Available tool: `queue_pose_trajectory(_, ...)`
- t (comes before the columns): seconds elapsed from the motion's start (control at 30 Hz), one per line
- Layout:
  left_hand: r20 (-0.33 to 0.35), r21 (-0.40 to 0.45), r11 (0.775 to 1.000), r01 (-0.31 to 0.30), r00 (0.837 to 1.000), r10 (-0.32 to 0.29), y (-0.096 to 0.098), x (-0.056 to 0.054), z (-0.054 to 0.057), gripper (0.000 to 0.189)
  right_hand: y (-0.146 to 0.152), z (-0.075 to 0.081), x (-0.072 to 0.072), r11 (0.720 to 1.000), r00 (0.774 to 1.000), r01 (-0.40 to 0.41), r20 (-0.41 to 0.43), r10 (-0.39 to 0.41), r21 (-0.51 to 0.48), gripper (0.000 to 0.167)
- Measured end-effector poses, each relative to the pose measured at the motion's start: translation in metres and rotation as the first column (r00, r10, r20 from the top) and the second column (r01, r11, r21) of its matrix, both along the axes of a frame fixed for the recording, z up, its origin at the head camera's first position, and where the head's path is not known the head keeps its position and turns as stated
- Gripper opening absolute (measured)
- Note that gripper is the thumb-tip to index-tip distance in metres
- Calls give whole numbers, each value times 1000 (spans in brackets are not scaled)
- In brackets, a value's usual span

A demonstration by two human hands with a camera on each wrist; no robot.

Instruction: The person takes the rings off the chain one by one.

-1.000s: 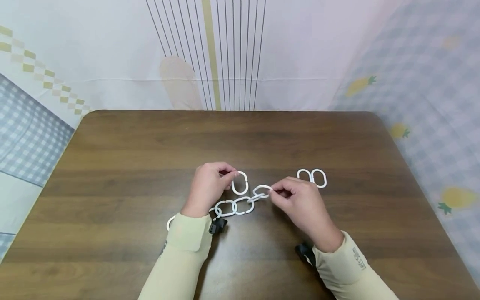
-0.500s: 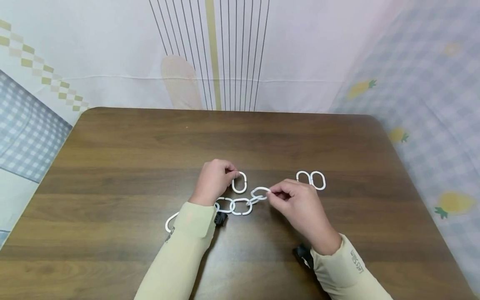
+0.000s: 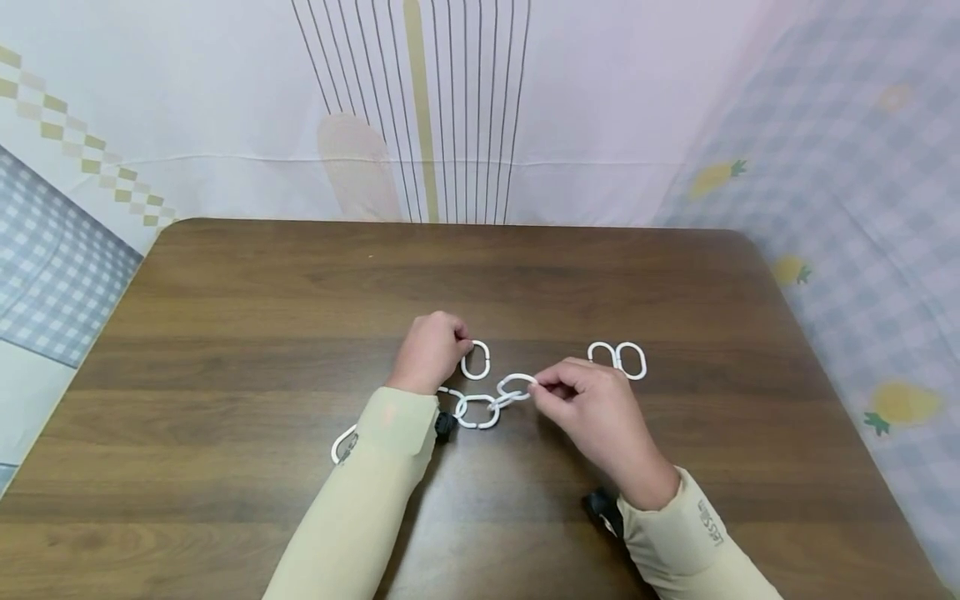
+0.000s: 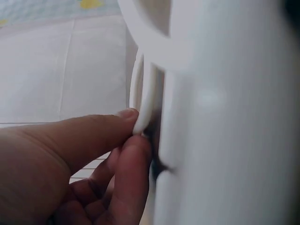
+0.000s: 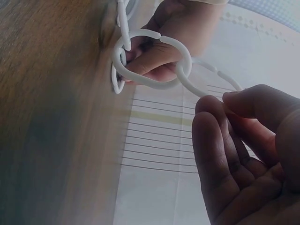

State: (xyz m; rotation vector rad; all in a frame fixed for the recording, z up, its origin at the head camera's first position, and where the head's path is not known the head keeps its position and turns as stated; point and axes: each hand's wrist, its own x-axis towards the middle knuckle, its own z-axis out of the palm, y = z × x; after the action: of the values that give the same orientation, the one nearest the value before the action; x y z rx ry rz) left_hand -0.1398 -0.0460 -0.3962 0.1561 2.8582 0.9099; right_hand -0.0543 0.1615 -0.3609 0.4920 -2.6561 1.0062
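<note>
My left hand (image 3: 429, 357) pinches a loose white plastic chain link (image 3: 487, 365) by its upper left end. The left wrist view shows thumb and forefinger on that link (image 4: 149, 96). To the right, my right hand (image 3: 600, 417) pinches the chain's end link (image 3: 517, 377) between thumb and fingertips. In the right wrist view this end link (image 5: 189, 87) is held up, hooked through a neighbouring link (image 5: 152, 84) with a small split in its side. The chain (image 3: 477, 427) runs left and passes out of sight behind my left sleeve. The loose link is apart from the end link.
Two more loose links (image 3: 643, 360) lie side by side beyond my right hand on the brown wooden table (image 3: 300, 292). Part of another link (image 3: 337, 447) shows left of my left sleeve. A patterned cloth (image 3: 600, 108) hangs behind the table.
My left hand has shifted slightly away from me, and its sleeve covers more of the chain. My right hand has drifted slightly left. Both grips are unchanged.
</note>
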Motion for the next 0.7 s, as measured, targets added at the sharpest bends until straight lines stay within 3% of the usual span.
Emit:
queue_pose_trajectory(0.27, 34, -6, 999, -44, 998, 44, 1, -2, 0, 11, -1, 2, 1, 1000, 1000, 6, 3, -6, 6, 11)
queue_pose_trajectory(0.47, 16, 1, 999, -52, 999, 52, 1, -1, 1, 9, -2, 3, 0, 1000, 1000, -3, 2, 3, -1, 11)
queue_pose_trajectory(0.7, -39, 153, 988, -1, 999, 7, -4, 10, 8, 4, -2, 4, -2, 1000, 1000, -3, -7, 3, 13, 10)
